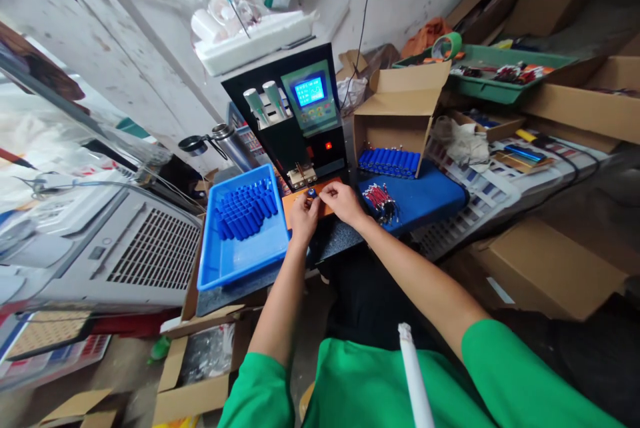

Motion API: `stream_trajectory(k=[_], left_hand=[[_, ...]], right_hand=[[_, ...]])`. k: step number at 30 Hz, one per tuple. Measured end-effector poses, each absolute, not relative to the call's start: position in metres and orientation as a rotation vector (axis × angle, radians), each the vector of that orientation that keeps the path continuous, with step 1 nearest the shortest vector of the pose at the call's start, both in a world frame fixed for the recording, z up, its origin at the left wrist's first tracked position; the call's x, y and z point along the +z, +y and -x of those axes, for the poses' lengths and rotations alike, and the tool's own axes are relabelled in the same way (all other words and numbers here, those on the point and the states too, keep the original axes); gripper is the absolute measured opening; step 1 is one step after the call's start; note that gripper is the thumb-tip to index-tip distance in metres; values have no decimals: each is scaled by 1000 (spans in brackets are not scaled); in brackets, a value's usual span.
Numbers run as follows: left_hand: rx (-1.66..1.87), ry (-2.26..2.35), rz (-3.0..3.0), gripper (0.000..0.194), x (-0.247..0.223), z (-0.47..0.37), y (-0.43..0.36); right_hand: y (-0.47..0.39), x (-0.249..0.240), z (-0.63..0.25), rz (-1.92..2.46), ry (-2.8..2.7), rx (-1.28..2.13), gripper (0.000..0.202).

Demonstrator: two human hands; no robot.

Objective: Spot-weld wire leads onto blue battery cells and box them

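Note:
A blue cylindrical cell (312, 193) stands at the orange block (327, 207), just below the contacts of a black machine (320, 168) with a lit screen. My left hand (305, 215) has its fingers closed on the cell's left side. From the right, my right hand (341, 200) pinches something too small to make out beside the cell. Many blue cells (245, 209) lie in a blue tray (240, 261) on the left. Red and black wires (381, 203) are piled to the right of my right hand.
An open cardboard box (400, 98) holds blue cells behind the wires. A metal cup (233, 145) stands behind the tray. Farther right is a green tray (500, 91) with wires and tape. A white cigarette-like stick (416, 381) juts into the near view.

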State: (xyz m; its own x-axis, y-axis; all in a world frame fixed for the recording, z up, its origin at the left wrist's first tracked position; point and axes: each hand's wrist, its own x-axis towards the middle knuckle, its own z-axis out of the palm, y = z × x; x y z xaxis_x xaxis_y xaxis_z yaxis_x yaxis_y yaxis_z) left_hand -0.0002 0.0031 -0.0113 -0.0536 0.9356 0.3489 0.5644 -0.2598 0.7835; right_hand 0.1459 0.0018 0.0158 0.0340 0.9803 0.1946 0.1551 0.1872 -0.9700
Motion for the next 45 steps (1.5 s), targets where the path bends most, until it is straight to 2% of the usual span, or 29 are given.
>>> stream_trajectory(k=[15,19,24,28,33,39,45], left_hand=[[1253,1734,-2178,30,-13,-9,-3],[1221,1768,-2250,40,-14,-9,-2],[1206,1745,-2356,32,-14,-7,-3],[1206,1736,-2391,29,-12,-7,-4],[1192,1720,-2423,27,-12,-6,-5],[1181,1714,-2456,27,-14,-4,-3],[1181,1701,-2474,26,-14,-5,-3]], right_hand=[[-11,13,-143,1305,-1450,752,22],[2,3,-166,1330,-1357,731,23],[34,2,-216,1495,-1418,369,33],[63,18,-245,1674,-1728,38,38],[97,31,-249,1896,-2080,-175,40],[124,28,-237,2020,-2260,-224,44],[130,34,-230,2085,-2251,-77,40]])
